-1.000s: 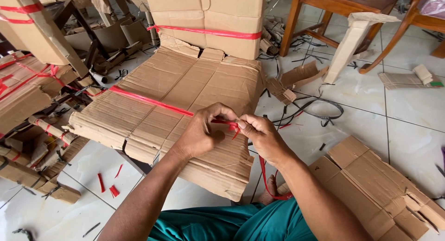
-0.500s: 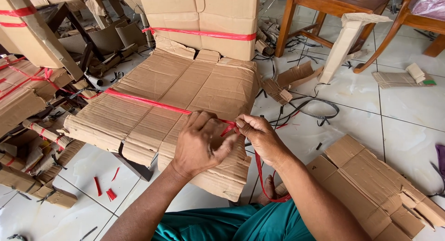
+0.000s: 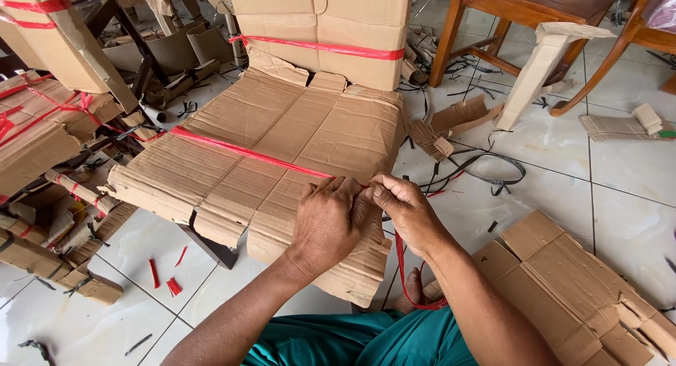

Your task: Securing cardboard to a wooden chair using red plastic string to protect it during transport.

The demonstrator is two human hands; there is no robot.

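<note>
A cardboard-wrapped chair [image 3: 282,140] stands before me, its seat covered in flat corrugated sheets. A red plastic string [image 3: 239,152] runs across the seat from the left edge to my hands. My left hand [image 3: 329,221] presses on the cardboard at the seat's near right edge, fingers bent over the string. Touching it, my right hand [image 3: 401,207] pinches the string, whose loose end [image 3: 403,281] hangs down toward the floor. The chair's back [image 3: 324,28] is also wrapped in cardboard with a red string round it.
More cardboard-wrapped pieces tied with red string [image 3: 49,133] pile up at the left. Flattened cardboard [image 3: 570,288] lies on the tiled floor at the right. A wooden table [image 3: 528,7], a black strap [image 3: 486,172] and red string scraps [image 3: 165,278] lie around.
Both hands have slid a little toward the seat's near right edge and closed together over the string. The view has shifted slightly.
</note>
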